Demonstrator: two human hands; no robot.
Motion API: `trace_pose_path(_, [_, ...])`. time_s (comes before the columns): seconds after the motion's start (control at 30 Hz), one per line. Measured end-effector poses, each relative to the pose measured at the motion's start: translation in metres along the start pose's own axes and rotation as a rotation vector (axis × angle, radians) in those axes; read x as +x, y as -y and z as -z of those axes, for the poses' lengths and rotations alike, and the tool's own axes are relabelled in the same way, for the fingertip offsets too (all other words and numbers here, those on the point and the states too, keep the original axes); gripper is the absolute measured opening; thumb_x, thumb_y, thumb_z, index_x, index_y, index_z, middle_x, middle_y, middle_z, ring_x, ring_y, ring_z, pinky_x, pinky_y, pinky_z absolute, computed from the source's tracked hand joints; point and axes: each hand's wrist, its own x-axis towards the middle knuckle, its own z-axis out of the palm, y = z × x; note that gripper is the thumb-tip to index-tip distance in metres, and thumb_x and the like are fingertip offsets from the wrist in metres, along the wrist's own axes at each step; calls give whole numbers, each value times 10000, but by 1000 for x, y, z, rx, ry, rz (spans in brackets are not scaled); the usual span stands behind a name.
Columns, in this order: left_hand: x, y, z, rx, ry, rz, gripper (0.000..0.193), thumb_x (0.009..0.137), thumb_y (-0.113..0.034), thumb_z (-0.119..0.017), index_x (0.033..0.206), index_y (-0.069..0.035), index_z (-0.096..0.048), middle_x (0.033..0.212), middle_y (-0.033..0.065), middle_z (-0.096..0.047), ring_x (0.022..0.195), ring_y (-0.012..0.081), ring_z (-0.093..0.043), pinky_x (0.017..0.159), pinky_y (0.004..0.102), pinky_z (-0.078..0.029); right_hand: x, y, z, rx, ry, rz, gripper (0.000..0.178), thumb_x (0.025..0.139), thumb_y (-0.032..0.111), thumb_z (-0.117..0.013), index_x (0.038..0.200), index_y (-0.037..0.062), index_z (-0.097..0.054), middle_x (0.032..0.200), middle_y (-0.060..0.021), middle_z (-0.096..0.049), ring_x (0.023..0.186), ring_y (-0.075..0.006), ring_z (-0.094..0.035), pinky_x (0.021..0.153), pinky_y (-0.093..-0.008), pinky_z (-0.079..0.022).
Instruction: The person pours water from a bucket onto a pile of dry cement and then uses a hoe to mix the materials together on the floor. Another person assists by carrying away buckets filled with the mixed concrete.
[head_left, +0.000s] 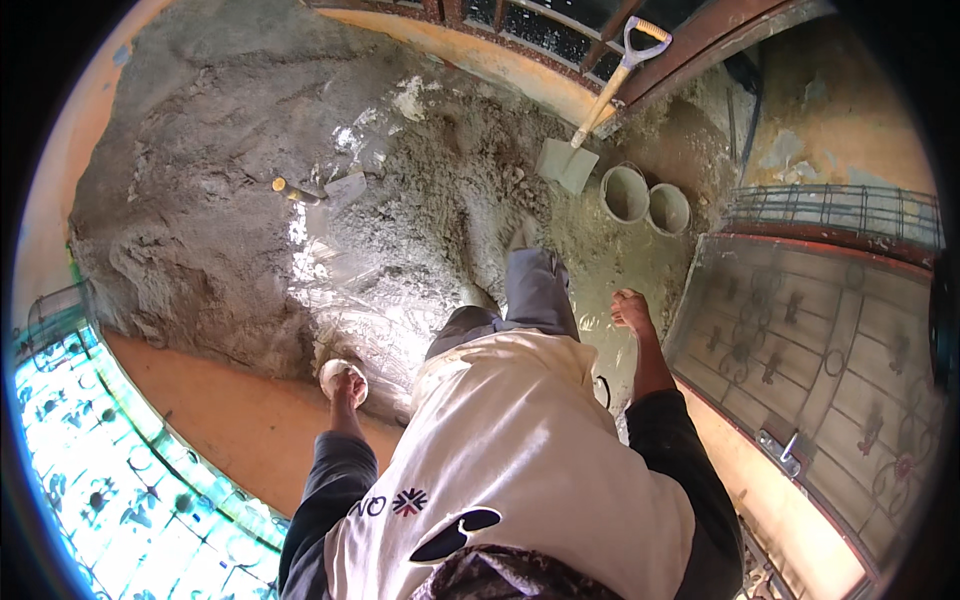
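Note:
My left hand is closed on the rim of a small white round bowl, held low over the left side of the wet grey mortar. What the bowl holds is hidden by my fingers. To the right of my legs hangs my right hand, its fingers curled in, with nothing showing in them. A trowel with a wooden handle lies on the mortar ahead and to the left. My feet stand at the mortar's edge, partly covered by it or hidden.
A shovel with a wooden shaft leans at the far wall beside two buckets. A grey metal door with scrollwork stands at the right, below wire mesh. Bright patterned window panes lie at the lower left, beside an orange wall.

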Motion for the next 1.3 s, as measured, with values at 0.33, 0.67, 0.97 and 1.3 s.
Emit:
trace_pose_path(0.33, [-92,-130,-212,54,263,-399,365,903,-253,-595,1179,-23,-531,1017,146,-617,801,267,-655,678,385,-571,-49,-114,6,-136,24,-268,248,924,241,-582,1089,56,-594,809,-94,-634,608,-216,-611,545,-407,-538])
trace_pose_path(0.67, [-70,-97,-188,57,234,-409,275,884,-262,-572,1029,-28,-596,928,110,-619,698,242,-651,581,338,-555,-12,-31,-5,-48,96,-101,217,923,232,-569,1039,55,-616,702,-67,-593,541,-190,-579,470,-315,-488])
trace_pose_path(0.97, [-80,-1,-172,-62,122,-39,312,905,-249,-574,1133,-49,-500,989,141,-551,769,291,-617,594,386,-555,56,128,32,-629,-229,592,232,884,260,-605,1011,72,-656,981,-100,-688,864,-236,-657,736,-364,-507])
trace_pose_path(1.3, [-133,-12,-212,-212,32,-203,314,927,-245,-563,1169,-61,-483,970,118,-562,779,279,-632,654,405,-562,137,422,79,-659,-589,770,434,859,215,-584,1276,118,-512,1223,-180,-582,1152,-362,-536,940,-452,-452])
